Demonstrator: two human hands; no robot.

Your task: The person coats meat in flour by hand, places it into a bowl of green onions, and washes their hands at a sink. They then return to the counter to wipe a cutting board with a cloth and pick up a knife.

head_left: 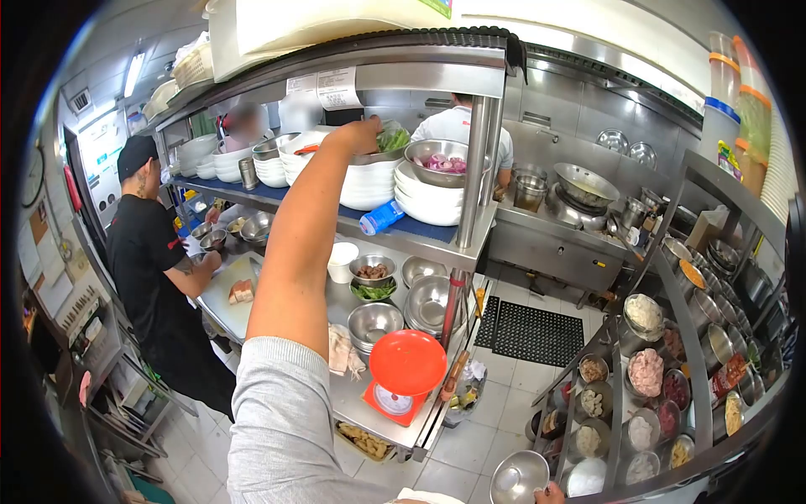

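Note:
My left hand (361, 134) is raised to the upper shelf, its fingers closed at the edge of a metal bowl of green leaves (392, 138). That bowl sits on a stack of white bowls (368, 183). Just right of it, a metal bowl of cut red onion (440, 161) rests on white plates. Low at the bottom edge, my right hand (550, 494) grips the rim of a metal bowl (519, 479), which looks empty.
An orange scale (393, 400) and metal bowls (374, 322) stand on the counter below the shelf. A co-worker in black (168, 269) is at the left, another in white (467, 126) behind. Ingredient racks (621, 403) fill the right.

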